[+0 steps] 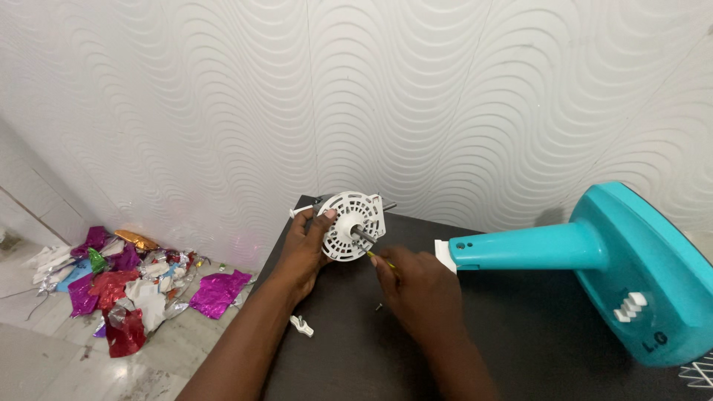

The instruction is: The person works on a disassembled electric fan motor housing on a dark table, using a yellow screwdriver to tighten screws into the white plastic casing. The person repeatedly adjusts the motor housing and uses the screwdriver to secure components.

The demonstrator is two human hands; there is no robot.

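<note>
My left hand [306, 249] grips a round white fan motor housing [353, 225] with a slotted face and a metal shaft sticking out, held upright at the far edge of the dark table [520, 334]. My right hand [417, 286] is closed on a thin tool with a yellow tip [370, 255], which points at the lower right rim of the housing. A small screw [378, 305] lies on the table just left of my right hand.
A teal fan stand and base [609, 267] lies on its side at the right, its white-tipped neck toward my hands. A small white clip [301, 325] lies near the table's left edge. Shiny coloured foil scraps [126, 286] litter the floor at left. A wavy white wall stands behind.
</note>
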